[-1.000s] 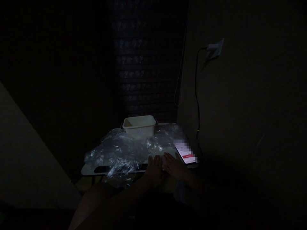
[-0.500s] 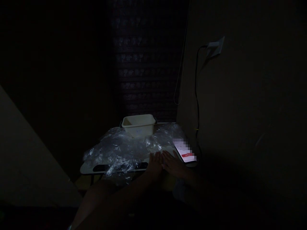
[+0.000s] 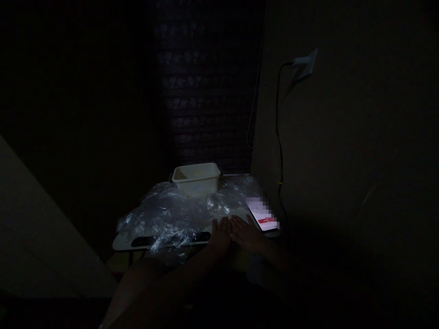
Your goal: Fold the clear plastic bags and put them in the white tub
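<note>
My left hand point(image 3: 220, 235) lies flat at the front edge of a small white table point(image 3: 120, 242), its fingers stretched forward. Right beside it, my right hand point(image 3: 245, 234) rests with fingers extended and thumb apart, the two hands touching or almost touching. Neither holds anything. Crumpled clear plastic sheeting point(image 3: 178, 212) spreads over the table just left of and beyond my hands. Close to my right hand lies a phone point(image 3: 263, 214) with a lit screen. A cream plastic tub point(image 3: 197, 185) with dark handles stands on the sheeting at the back.
The room is very dark. Behind the table hangs a dark blind point(image 3: 202, 100) with a pull cord point(image 3: 253, 132). A black cable point(image 3: 279, 123) drops from a wall socket point(image 3: 305, 65) on the right. A pale panel point(image 3: 41, 233) slopes at the left.
The view has shifted slightly. Both hands keep the same flat pose on the table, and the tub, sheeting and phone stay in place.
</note>
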Motion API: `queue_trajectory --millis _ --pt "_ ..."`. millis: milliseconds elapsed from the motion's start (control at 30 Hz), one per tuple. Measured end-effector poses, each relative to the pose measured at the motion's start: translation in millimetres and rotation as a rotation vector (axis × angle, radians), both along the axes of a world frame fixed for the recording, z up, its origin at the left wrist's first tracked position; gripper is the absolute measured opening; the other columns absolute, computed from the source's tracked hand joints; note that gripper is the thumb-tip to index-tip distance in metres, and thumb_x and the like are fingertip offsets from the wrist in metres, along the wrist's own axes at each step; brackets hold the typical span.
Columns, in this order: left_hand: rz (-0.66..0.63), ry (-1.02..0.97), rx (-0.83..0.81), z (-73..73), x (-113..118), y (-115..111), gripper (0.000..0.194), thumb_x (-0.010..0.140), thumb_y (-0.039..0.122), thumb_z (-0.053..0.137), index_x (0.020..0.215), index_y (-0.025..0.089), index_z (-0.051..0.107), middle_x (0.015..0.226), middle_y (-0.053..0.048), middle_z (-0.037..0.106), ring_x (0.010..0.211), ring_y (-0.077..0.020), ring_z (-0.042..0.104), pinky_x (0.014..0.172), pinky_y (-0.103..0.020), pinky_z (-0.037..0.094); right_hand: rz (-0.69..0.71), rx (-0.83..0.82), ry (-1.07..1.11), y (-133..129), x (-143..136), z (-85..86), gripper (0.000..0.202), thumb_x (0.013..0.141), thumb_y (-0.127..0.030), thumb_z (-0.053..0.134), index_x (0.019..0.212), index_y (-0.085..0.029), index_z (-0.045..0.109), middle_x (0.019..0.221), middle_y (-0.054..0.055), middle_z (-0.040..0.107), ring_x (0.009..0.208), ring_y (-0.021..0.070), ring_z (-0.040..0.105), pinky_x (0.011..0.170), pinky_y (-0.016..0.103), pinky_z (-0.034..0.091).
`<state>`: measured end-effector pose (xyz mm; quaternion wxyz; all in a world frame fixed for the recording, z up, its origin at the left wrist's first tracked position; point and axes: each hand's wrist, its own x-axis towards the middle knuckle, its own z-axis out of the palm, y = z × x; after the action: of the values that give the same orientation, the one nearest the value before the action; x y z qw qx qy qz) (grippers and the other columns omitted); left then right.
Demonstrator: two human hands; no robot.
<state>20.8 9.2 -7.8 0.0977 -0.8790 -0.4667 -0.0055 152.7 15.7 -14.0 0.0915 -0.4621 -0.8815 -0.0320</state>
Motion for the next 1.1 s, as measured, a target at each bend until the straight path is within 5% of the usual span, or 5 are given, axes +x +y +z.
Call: queue_trajectory --millis 1100 --pt "-0.029 0.007 0.016 1.0 -3.2 -1.2 0.049 0.074 0.030 0.025 0.117 0.008 0.019 0.122 -0.015 0.021 0.111 -0.0256 0.015 0.084 -0.049 0.012 -0.004 -0.128 0.096 -1.9 2.3 12.3 0.059 0.071 -0.050 0.017 0.119 -0.015 0.014 0.123 0.008 0.022 0.112 0.0174 0.015 0.088 0.043 0.004"
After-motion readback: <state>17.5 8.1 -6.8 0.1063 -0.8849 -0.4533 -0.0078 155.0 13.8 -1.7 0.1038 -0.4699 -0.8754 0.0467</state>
